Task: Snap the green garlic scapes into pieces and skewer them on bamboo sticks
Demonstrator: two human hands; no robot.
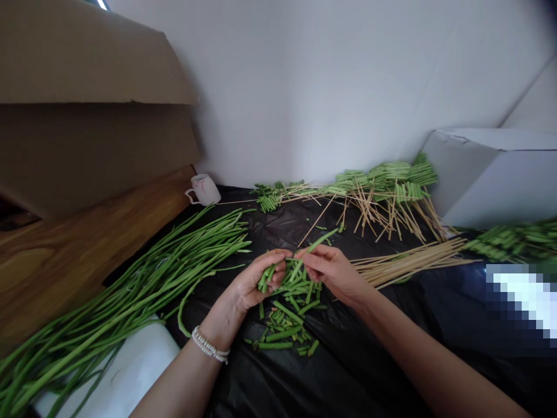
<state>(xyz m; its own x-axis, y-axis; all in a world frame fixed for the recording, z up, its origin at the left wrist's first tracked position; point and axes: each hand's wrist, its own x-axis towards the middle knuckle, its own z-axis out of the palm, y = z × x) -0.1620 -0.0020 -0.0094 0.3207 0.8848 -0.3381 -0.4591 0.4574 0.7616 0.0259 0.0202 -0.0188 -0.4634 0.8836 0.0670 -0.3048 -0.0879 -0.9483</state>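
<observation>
My left hand (252, 283), with a white beaded bracelet (209, 346) at the wrist, is closed around several short green bean pieces (266, 279). Between the fingers of my right hand (335, 271) is a longer piece of green bean (322, 238), pointing up and to the right. The fingertips of both hands nearly meet over a loose heap of cut bean pieces (282, 334) on a black plastic sheet (348, 354). To the left lie long uncut beans (195, 255) in a bundle.
Bean pieces threaded on bamboo skewers (394, 174) lie along the wall. More skewers (411, 260) stretch out at right, with green pieces (513, 241) at their far ends. A white mug (205, 190), a cardboard box (100, 69) and a white box (491, 174) stand around the sheet.
</observation>
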